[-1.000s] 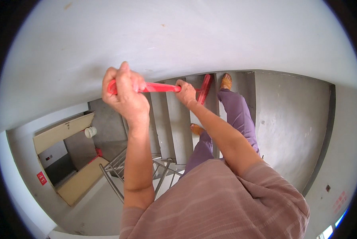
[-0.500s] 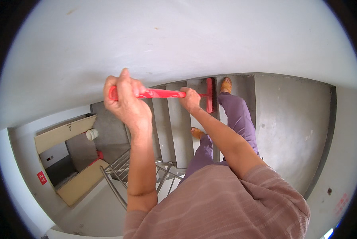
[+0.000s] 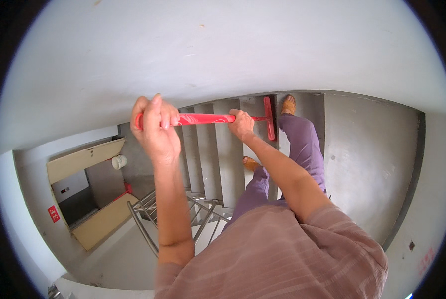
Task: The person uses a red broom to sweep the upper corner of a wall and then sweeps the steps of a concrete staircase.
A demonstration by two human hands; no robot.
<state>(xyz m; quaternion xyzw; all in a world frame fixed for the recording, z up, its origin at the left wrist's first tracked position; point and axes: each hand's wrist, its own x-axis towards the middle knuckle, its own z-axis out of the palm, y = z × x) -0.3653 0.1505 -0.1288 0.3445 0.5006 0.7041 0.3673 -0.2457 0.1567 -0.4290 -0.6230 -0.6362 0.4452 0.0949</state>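
A red broom handle point(image 3: 203, 118) runs sideways across the middle, with its red brush head point(image 3: 269, 118) resting upright in the picture along a grey concrete stair step point(image 3: 254, 105) near the wall. My left hand point(image 3: 154, 127) is closed round the handle's left end. My right hand point(image 3: 240, 124) grips the handle lower down, nearer the head. My two sandalled feet point(image 3: 288, 104) stand on the steps beside the brush, one at the top near the wall, the other lower in the picture.
A white wall point(image 3: 233, 45) borders the top of the stairs. A grey landing point(image 3: 367, 159) lies to the right. A steel railing point(image 3: 144, 231) is below left, beside an open beige doorway point(image 3: 86, 156) and a white cylindrical container point(image 3: 119, 162) at the lower level.
The brush head has turned from slanted to more upright in the picture and shifted right. My hands have moved slightly down, my right hand also rightward, both still on the handle.
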